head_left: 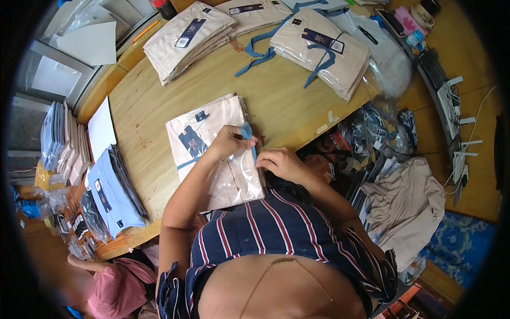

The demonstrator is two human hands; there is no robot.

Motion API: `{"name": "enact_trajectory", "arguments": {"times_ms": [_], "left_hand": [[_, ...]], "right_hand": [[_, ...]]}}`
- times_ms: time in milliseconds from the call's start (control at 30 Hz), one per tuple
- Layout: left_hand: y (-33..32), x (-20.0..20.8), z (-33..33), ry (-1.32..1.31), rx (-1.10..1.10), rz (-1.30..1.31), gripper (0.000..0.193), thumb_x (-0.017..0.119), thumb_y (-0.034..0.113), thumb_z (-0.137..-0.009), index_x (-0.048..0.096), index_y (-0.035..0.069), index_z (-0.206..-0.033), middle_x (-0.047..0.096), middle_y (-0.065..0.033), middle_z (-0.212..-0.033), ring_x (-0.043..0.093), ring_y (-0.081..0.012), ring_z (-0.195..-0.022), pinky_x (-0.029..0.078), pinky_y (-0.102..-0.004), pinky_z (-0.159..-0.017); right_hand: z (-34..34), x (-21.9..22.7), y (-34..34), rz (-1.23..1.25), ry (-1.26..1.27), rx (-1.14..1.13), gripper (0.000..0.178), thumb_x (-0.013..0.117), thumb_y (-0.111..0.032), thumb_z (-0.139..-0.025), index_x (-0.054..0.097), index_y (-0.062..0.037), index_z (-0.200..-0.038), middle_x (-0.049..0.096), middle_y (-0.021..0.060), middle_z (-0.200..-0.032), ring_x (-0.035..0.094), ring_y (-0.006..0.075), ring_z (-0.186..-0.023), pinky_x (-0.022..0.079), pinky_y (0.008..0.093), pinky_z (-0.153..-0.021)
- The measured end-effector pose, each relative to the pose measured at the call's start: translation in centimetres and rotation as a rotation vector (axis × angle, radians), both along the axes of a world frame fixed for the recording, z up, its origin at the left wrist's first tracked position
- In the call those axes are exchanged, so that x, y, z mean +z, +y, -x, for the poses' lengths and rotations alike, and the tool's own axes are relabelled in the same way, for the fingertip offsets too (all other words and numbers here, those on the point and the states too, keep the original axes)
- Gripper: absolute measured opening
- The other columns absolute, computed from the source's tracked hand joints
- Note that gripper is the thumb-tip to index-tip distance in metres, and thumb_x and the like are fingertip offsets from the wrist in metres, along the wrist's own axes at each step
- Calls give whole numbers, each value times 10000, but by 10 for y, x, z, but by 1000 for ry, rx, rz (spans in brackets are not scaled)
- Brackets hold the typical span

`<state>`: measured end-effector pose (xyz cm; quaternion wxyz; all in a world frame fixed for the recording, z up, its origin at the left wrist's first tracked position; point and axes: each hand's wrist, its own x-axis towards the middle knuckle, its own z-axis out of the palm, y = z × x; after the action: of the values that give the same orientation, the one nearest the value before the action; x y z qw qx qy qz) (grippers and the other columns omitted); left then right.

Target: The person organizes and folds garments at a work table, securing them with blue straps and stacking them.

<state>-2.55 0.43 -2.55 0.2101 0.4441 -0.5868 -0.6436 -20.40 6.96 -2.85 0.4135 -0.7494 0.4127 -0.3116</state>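
Observation:
In front of me on the wooden table lies a stack of folded beige garments [234, 178] in clear plastic, with a dark hang tag [190, 140] on top. A blue fabric strip [246, 129] passes across the stack and rises at its right edge. My left hand [228, 142] is over the stack's right part, its fingers closed on this strip. Beside the same edge, my right hand [280, 162] has its fingers curled together next to the strip; what they hold, if anything, is hidden.
A tied beige stack [324, 50] and another beige stack [186, 40] lie along the table's far side. Blue folded garments [114, 191] sit at the left edge. Crumpled beige cloth [406, 207] hangs at right. A person in pink [119, 290] is at lower left.

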Motion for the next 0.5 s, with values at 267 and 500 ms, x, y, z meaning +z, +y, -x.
{"name": "enact_trajectory", "arguments": {"times_ms": [267,500], "left_hand": [[6,37,12,-567,-513,1486,91,503,93,-616,496,43,-691,472,-72,-751,505,-191,-758,434,-281,-663],[8,23,-5,-422,-332,1535,106,530,102,-599,529,51,-691,481,-46,-777,462,-183,-723,368,-280,-606]], "right_hand": [[-8,-25,-68,-87,-413,35,289,457,68,-698,534,14,-971,583,50,-845,508,113,-799,401,236,-734],[-1,-2,-71,108,75,31,142,481,-6,-684,551,-21,-806,537,74,-779,515,210,-789,384,281,-702]]}}
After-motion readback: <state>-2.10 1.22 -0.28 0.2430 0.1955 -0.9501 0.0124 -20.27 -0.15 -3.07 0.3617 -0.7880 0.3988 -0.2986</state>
